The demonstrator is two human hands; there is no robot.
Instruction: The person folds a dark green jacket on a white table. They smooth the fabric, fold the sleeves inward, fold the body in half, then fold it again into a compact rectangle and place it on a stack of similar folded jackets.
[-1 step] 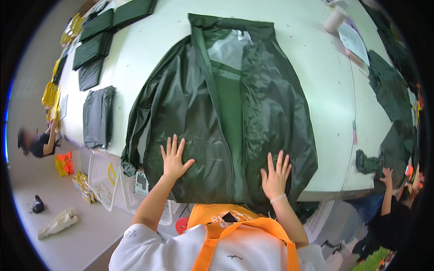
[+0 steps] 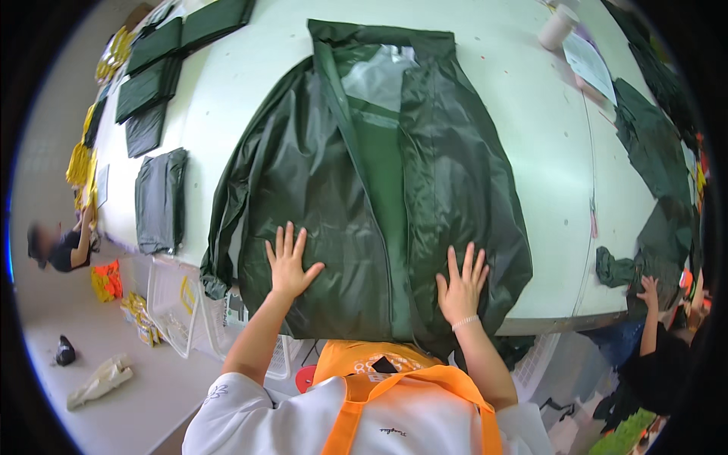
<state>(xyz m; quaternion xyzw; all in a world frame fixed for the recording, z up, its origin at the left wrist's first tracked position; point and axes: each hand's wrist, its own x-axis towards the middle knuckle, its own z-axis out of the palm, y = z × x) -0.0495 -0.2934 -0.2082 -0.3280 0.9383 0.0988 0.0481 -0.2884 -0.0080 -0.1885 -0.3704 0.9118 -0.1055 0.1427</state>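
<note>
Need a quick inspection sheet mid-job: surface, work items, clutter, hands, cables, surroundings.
Surface: pale table, small marks on it.
Work items: dark green jacket, laid out, front parted, collar at the far end.
Clutter: folded bundles on the left; white cylinder and paper far right; loose garments along the right.
Hands: left hand and right hand open, palms down on the jacket's near part, one each side of the opening.
Cables: none certain; a thin line on the table's right could be cord or seam.
Surroundings: white baskets below left; co-workers at left and right.
</note>
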